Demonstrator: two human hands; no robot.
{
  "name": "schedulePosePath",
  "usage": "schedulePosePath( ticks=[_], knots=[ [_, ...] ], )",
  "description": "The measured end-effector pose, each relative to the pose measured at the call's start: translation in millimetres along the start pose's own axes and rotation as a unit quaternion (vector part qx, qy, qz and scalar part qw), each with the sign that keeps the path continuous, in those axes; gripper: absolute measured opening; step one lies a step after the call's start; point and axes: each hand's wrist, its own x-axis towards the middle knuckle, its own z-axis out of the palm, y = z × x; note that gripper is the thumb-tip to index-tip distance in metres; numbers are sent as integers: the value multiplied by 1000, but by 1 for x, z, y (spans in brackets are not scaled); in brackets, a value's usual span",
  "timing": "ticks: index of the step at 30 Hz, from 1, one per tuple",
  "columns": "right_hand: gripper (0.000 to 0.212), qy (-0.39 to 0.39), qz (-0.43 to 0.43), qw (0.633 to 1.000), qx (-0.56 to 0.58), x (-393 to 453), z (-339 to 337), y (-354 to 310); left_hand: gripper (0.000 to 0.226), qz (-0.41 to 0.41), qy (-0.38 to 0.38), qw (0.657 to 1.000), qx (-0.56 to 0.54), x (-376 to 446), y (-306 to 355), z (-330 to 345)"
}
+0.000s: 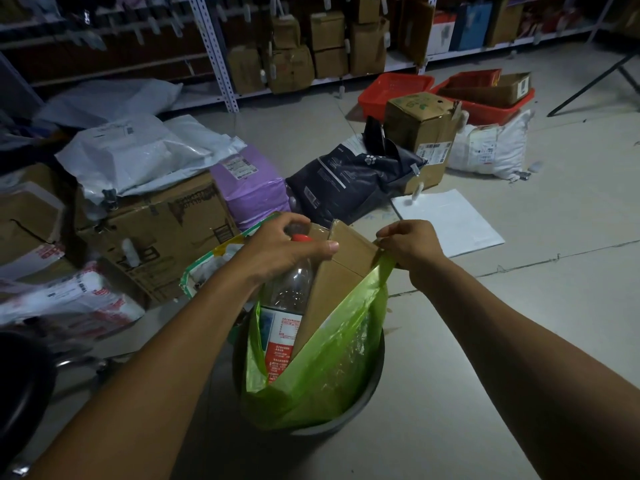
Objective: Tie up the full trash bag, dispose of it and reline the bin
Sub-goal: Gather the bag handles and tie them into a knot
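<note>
A green trash bag (332, 368) sits in a dark round bin (367, 400) on the floor. Out of it stick a clear plastic bottle (291, 296) with a red cap and a brown cardboard box (343, 268). My left hand (284, 251) grips the top of the bottle, thumb reaching onto the box. My right hand (412, 244) pinches the bag's right upper edge and holds it up next to the box corner.
Cardboard boxes (156, 233), grey mailers and a purple parcel (249, 188) crowd the floor to the left. A black bag (353, 181), a box (419, 133), red baskets (394, 88) and a white sack lie behind. Shelving (214, 53) lines the back. A white sheet (450, 223) lies right.
</note>
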Motion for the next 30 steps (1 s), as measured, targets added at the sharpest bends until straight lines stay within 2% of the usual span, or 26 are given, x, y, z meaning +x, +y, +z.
schedulePosePath(
  ticks=[9, 14, 18, 20, 25, 30],
  knots=[
    [19, 68, -98, 992, -36, 5, 18, -20, 88, 14, -30, 999, 11, -5, 5, -4],
    [9, 125, -108, 986, 27, 6, 22, -20, 86, 18, -26, 999, -8, -8, 1, -16],
    [15, 2, -85, 994, -74, 10, 26, -22, 79, 15, -40, 999, -14, -5, -2, -12],
    [12, -48, -74, 989, -115, 11, 25, -23, 73, 12, -45, 999, -17, -3, -4, -8],
    [9, -112, -4, 988, -107, 15, 15, -30, 74, 21, -61, 998, -20, -3, -5, -13],
    [18, -170, 19, 958, -229, 19, 11, -34, 71, 33, -73, 997, -18, -5, -3, -12]
  ],
)
